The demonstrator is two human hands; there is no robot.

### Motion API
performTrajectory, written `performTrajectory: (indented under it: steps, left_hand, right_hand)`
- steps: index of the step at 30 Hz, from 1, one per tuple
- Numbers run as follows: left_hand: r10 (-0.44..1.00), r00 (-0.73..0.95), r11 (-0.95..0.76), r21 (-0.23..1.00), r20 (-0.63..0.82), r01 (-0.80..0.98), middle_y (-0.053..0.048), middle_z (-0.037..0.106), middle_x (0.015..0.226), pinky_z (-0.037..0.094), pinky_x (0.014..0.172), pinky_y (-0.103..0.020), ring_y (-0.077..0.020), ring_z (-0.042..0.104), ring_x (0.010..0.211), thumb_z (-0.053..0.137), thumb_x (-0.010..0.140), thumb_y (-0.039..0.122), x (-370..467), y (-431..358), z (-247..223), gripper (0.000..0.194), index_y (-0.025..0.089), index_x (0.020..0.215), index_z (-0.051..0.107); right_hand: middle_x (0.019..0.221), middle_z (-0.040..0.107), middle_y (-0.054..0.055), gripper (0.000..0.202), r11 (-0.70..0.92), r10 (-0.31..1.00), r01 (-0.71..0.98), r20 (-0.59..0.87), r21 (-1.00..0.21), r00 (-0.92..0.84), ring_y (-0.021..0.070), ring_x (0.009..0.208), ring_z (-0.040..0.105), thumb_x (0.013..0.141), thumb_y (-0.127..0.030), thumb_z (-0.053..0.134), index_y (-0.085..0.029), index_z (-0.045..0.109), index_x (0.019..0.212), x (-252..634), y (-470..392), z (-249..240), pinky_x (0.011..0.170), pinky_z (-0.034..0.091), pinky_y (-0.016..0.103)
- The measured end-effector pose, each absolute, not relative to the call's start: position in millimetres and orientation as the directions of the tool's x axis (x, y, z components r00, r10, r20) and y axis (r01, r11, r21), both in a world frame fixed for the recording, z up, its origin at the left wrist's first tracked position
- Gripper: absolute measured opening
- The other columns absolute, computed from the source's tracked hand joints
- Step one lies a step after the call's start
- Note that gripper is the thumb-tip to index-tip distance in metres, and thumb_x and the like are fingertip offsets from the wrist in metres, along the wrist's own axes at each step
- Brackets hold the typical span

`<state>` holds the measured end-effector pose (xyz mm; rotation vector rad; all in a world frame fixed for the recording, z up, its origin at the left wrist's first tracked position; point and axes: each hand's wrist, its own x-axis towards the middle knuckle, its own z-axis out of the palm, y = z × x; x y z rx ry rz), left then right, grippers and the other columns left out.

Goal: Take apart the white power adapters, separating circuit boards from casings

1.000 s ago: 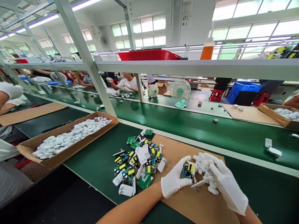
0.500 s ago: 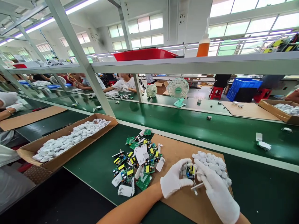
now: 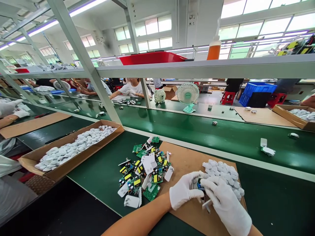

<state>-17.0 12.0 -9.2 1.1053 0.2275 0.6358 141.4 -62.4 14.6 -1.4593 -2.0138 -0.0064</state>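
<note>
In white gloves, both my hands work over a cardboard sheet [image 3: 183, 155] on the green bench. My left hand [image 3: 183, 191] is closed around the edge of a small circuit board [image 3: 200, 185] with blue parts. The fingers of my right hand [image 3: 225, 203] are closed on the same board from the other side and cover much of it. A flat white piece [image 3: 206, 204] sticks out below the board, under my right fingers. Behind my right hand lies a heap of rounded white pieces [image 3: 220, 170]. Left of my hands is a pile of circuit boards [image 3: 156, 178] with white plates.
A long cardboard box [image 3: 59, 172] of white pieces stands at the left. Beyond the bench edge runs a green conveyor belt [image 3: 172, 123] carrying scattered parts. A shelf [image 3: 172, 70] crosses above, holding a red tray [image 3: 152, 57]. Co-workers sit across the belt.
My right fingers have moved left over the board, hiding its yellow part. The white piece below has tilted slightly. Parts on the belt have shifted left.
</note>
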Motion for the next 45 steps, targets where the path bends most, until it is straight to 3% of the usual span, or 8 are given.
performTrajectory:
  steps: [7, 12, 16, 22, 27, 31, 37, 45]
  left_hand:
    - [0.554, 0.828, 0.360, 0.870, 0.090, -0.336, -0.004, 0.059, 0.098, 0.046, 0.074, -0.025, -0.0126, 0.056, 0.081, 0.086, 0.056, 0.029, -18, 8, -7, 0.064, 0.018, 0.113, 0.058]
    - [0.558, 0.821, 0.295, 0.896, 0.119, -0.331, -0.005, 0.057, 0.101, 0.042, 0.087, -0.032, -0.0172, 0.054, 0.092, 0.082, 0.063, 0.036, -22, 10, -3, 0.065, 0.019, 0.119, 0.055]
    - [0.593, 0.796, 0.267, 0.903, 0.123, -0.338, -0.005, 0.055, 0.103, 0.038, 0.091, -0.034, -0.0164, 0.052, 0.094, 0.077, 0.070, 0.039, -27, 9, 1, 0.087, 0.026, 0.143, 0.031]
    - [0.524, 0.835, 0.279, 0.892, 0.169, -0.356, -0.003, 0.058, 0.090, 0.040, 0.083, -0.033, -0.0143, 0.054, 0.081, 0.074, 0.071, 0.043, -24, 4, -3, 0.109, 0.028, 0.148, -0.001]
    - [0.582, 0.801, 0.130, 0.957, 0.137, -0.258, -0.006, 0.060, 0.090, 0.044, 0.071, -0.031, -0.0153, 0.053, 0.073, 0.066, 0.073, 0.057, -25, 7, -8, 0.091, 0.024, 0.145, 0.022]
    - [0.706, 0.690, -0.042, 0.982, 0.160, -0.185, -0.010, 0.053, 0.114, 0.040, 0.092, -0.038, -0.0223, 0.049, 0.102, 0.060, 0.077, 0.058, -28, 6, -3, 0.074, 0.023, 0.139, 0.037]
    - [0.650, 0.756, 0.196, 0.946, 0.073, -0.259, -0.005, 0.059, 0.087, 0.042, 0.085, -0.034, -0.0168, 0.053, 0.081, 0.063, 0.078, 0.049, -20, 4, 9, 0.050, 0.015, 0.114, 0.061]
    - [0.676, 0.734, 0.243, 0.919, 0.070, -0.312, -0.009, 0.063, 0.102, 0.044, 0.087, -0.036, -0.0224, 0.058, 0.094, 0.071, 0.073, 0.044, -15, 4, 5, 0.049, 0.015, 0.111, 0.063]
  right_hand:
    - [0.086, 0.068, 0.009, 0.030, 0.329, 0.920, 0.867, 0.333, -0.374, -0.205, 0.0228, 0.079, 0.066, 0.090, -0.019, 0.039, -0.022, 0.068, 0.097, 136, -67, 17, 0.070, 0.058, 0.039]
    - [0.109, 0.065, 0.008, 0.031, 0.260, 0.951, 0.793, 0.289, -0.551, -0.111, 0.0243, 0.103, 0.061, 0.089, -0.023, 0.042, -0.027, 0.060, 0.113, 140, -66, 15, 0.091, 0.051, 0.046]
    - [0.132, 0.054, 0.010, 0.043, 0.167, 0.898, 0.737, 0.409, -0.655, 0.160, 0.0292, 0.133, 0.038, 0.087, -0.028, 0.043, -0.023, 0.048, 0.129, 148, -57, 4, 0.109, 0.031, 0.056]
    - [0.121, 0.065, 0.008, 0.032, 0.090, 0.983, 0.563, 0.163, -0.822, 0.082, 0.0262, 0.117, 0.057, 0.083, -0.031, 0.048, -0.024, 0.066, 0.108, 143, -54, -1, 0.104, 0.043, 0.047]
    - [0.116, 0.067, 0.009, 0.036, 0.040, 0.979, 0.382, 0.113, -0.923, 0.171, 0.0289, 0.119, 0.055, 0.076, -0.043, 0.055, -0.023, 0.066, 0.104, 143, -58, 6, 0.103, 0.043, 0.047]
    - [0.108, 0.069, 0.009, 0.035, -0.047, 0.958, 0.279, 0.036, -0.959, 0.285, 0.0326, 0.112, 0.059, 0.076, -0.050, 0.055, -0.025, 0.066, 0.098, 141, -58, -8, 0.099, 0.047, 0.049]
    - [0.112, 0.064, 0.007, 0.027, 0.009, 0.977, 0.235, 0.059, -0.972, 0.205, 0.0200, 0.096, 0.063, 0.089, -0.038, 0.056, -0.022, 0.061, 0.110, 130, -57, -17, 0.078, 0.056, 0.038]
    - [0.117, 0.060, 0.006, 0.026, 0.091, 0.981, 0.264, 0.131, -0.960, 0.140, 0.0190, 0.097, 0.061, 0.090, -0.035, 0.055, -0.023, 0.059, 0.113, 126, -60, 4, 0.080, 0.054, 0.037]
